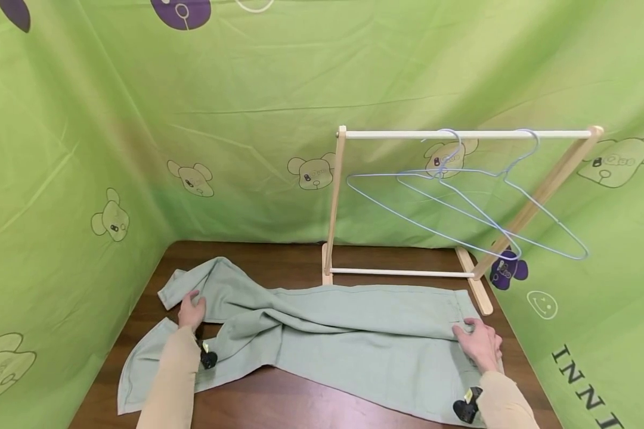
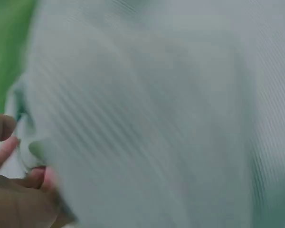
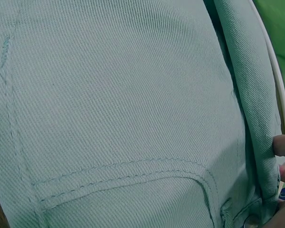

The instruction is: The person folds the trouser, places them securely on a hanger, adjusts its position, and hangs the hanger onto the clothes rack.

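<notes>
Trousers, lower centre: plain pale sage; hangers, right: lilac; backdrop: lime green, bear-printed; tabletop, bottom: dark brown.

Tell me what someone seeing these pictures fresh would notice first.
Probably the bright green backdrop, printed with cartoon animal heads, behind the table and along both sides. Next, the pale green trousers spread rumpled across the tabletop, with the left hand at one leg and the right hand near the waistband. Beyond them, toward the right, two lavender hangers hang bare from a wooden rack.
</notes>
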